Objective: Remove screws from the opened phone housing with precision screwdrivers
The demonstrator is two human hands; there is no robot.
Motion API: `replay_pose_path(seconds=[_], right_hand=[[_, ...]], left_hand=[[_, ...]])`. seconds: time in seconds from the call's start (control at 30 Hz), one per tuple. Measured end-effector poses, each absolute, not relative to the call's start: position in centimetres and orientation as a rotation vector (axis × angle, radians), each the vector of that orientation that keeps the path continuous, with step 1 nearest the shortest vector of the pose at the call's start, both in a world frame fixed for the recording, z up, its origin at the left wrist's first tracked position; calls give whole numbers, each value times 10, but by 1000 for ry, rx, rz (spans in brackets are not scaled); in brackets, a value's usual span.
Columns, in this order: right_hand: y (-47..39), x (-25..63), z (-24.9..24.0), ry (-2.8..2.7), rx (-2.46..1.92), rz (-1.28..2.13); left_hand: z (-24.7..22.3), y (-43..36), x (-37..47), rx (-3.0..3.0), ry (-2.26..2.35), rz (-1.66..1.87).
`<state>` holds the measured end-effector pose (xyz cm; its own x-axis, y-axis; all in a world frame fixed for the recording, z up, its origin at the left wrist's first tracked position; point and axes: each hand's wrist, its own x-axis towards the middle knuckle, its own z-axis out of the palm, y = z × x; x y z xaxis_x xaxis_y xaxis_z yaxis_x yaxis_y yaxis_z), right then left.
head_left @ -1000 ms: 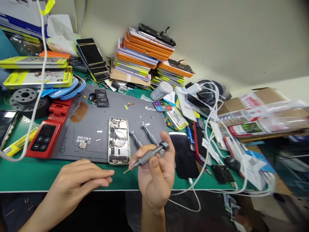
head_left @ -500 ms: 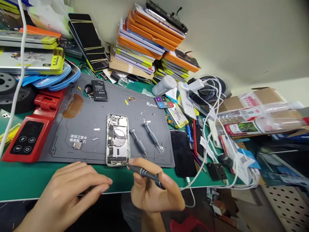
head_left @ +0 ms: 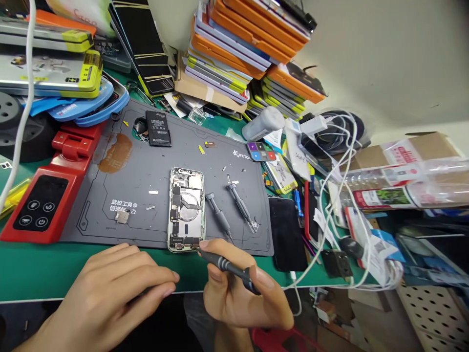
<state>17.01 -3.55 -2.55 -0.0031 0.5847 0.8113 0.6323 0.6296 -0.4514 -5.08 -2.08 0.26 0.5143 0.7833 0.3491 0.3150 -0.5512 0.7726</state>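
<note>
My right hand [head_left: 249,298] grips a dark grey screwdriver [head_left: 230,267] between thumb and fingers, its front end by the lower right corner of an opened phone [head_left: 190,227]. The phone lies face up with its inner parts bare: board, flex cables and a round coil area. My left hand [head_left: 120,288] rests palm down at the table's front edge, left of the phone, thumb slightly apart from the loosely bent fingers. Nothing shows in it. Two more screwdrivers [head_left: 219,215] lie right of the phone. A black battery [head_left: 159,128] is at the mat's back.
The grey mat [head_left: 142,166] bears tiny metal parts and a small metal plate [head_left: 122,216]. A red device with buttons [head_left: 40,205] stands left. A black-screened phone [head_left: 289,234] with a white cable lies right. Stacked orange boxes [head_left: 252,29] and tangled cables fill the back.
The camera view has shifted, so everything on the table sits a little differently in the picture. Both hands keep nearly the same pose; the screwdriver stays at the phone's lower right corner.
</note>
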Motion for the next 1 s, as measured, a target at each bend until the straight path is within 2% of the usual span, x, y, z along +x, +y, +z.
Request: replay_pose_path(seconds=[0.83,1.0], right_hand=[[-34,170,-21,-1647,-1033,-86],[-34,174,-21,-1595,-1011,12]], left_hand=[[2,-24,-50,2112,919,904],[0,-24,-48,2135,921,924]])
